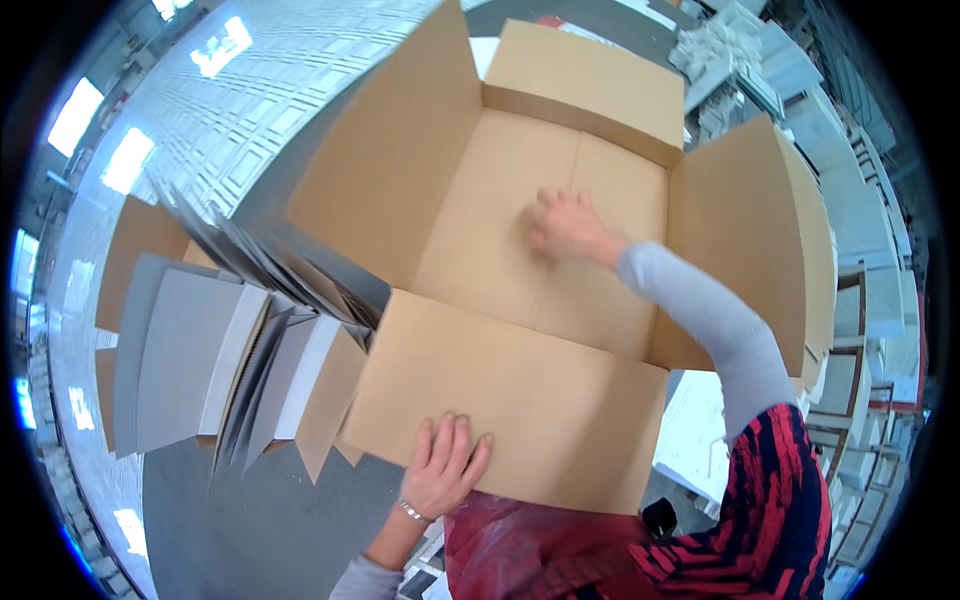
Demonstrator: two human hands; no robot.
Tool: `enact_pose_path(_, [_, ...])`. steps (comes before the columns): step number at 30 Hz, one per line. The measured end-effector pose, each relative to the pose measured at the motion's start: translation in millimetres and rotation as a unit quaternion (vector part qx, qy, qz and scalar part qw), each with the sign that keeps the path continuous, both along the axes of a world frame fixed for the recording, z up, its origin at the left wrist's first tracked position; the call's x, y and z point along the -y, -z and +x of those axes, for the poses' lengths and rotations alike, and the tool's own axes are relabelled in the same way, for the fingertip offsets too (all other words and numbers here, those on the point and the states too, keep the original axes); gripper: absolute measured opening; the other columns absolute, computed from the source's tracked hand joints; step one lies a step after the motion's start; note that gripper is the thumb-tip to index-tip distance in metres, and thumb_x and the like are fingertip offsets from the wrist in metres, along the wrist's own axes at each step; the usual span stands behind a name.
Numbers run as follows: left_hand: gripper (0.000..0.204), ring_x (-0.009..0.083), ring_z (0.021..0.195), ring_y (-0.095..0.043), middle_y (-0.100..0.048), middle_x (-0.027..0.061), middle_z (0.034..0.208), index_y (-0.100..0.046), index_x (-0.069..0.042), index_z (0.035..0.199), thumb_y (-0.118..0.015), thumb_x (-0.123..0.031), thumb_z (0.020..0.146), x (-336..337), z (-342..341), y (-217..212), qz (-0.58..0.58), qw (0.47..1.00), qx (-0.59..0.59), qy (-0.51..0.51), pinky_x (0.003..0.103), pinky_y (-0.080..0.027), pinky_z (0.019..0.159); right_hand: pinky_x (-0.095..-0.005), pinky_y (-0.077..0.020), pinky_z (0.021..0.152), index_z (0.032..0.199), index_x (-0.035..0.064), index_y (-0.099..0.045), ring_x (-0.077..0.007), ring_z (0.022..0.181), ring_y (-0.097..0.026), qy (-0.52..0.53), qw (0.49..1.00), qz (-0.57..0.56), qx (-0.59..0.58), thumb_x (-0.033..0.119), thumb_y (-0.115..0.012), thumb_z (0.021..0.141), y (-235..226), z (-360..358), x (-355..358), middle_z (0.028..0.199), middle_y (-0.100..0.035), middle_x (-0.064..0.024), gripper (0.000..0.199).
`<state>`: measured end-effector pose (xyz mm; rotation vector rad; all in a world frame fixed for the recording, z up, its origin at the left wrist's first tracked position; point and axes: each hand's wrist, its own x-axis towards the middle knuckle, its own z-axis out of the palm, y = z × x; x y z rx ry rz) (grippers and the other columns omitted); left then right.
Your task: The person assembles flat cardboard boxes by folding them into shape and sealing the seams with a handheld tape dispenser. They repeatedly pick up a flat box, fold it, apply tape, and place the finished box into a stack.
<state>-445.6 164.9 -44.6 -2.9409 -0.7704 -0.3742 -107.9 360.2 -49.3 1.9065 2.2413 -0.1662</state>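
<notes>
Bright, left-side glare, blurred right grip, dark curved edges

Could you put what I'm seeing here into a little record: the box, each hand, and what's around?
Box: brown cardboard box, top open, flaps spread outward
Left hand: left hand lies on the near flap, fingers extended
Right hand: right hand is over the box's inside, blurred; contact unclear
Wrist: silvery band on the left
Left side: upright grey and brown cardboard pieces
Clothing: dark red apron, grey sleeve on right forearm
</notes>
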Motion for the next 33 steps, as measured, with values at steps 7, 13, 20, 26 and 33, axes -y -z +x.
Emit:
enact_pose_path(7, [0.047,0.0382,0.126,-0.037,-0.04,0.0245,0.13,-0.048,-0.01,0.128,-0.049,-0.017,0.081,14,5,53,-0.078,0.995,0.029,-0.051,0.059,-0.03,0.101,-0.0433,-0.0372,0.099,0.138,0.0068,-0.036,-0.0358,0.116,-0.048,-0.026,0.967,-0.159,-0.197,0.051,-0.07,0.071,-25,-57,127,0.125,-0.052,-0.0208,0.087])
enact_pose_path(13, [0.049,0.0382,0.119,-0.043,-0.046,0.0218,0.122,-0.054,-0.007,0.117,-0.06,-0.008,0.068,-54,-79,-43,-0.089,0.983,0.147,-0.069,0.056,-0.032,0.098,-0.0387,-0.0423,0.094,0.13,0.0082,-0.048,-0.0345,0.11,-0.052,0.151,0.948,-0.118,-0.255,0.033,-0.082,0.057,-12,-63,143,0.116,-0.055,-0.0189,0.084])
enact_pose_path(20, [0.076,0.0388,0.118,-0.044,-0.048,0.0214,0.125,-0.04,-0.003,0.132,-0.076,-0.015,0.066,-189,-356,-134,0.154,0.858,0.139,-0.47,0.05,-0.031,0.101,-0.0377,-0.0431,0.093,0.12,0.0041,-0.056,-0.033,0.109,-0.051,0.232,0.919,-0.097,-0.303,0.026,-0.085,0.053,-14,-60,153,0.12,-0.053,-0.0182,0.076])
enact_pose_path(26, [0.033,0.0321,0.083,-0.063,-0.065,0.0147,0.082,-0.066,-0.013,0.1,-0.072,-0.028,0.072,-194,-423,-96,-0.153,0.831,-0.026,-0.534,0.042,-0.05,0.069,-0.0397,-0.0425,0.09,0.123,0.0089,-0.056,-0.0319,0.11,-0.05,0.271,0.952,0.091,-0.109,0.028,-0.072,0.072,-43,-93,187,0.118,-0.054,-0.0137,0.057])
enact_pose_path(33, [0.015,0.0297,0.062,-0.06,-0.056,0.0112,0.066,-0.056,-0.008,0.08,-0.062,-0.009,0.066,-86,-353,-30,-0.014,0.909,-0.024,-0.416,0.041,-0.046,0.053,-0.0349,-0.0442,0.081,0.107,0.0026,-0.062,-0.0286,0.097,-0.055,0.436,0.851,0.267,-0.117,0.031,-0.064,0.081,-5,-13,296,0.11,-0.056,-0.0153,0.038])
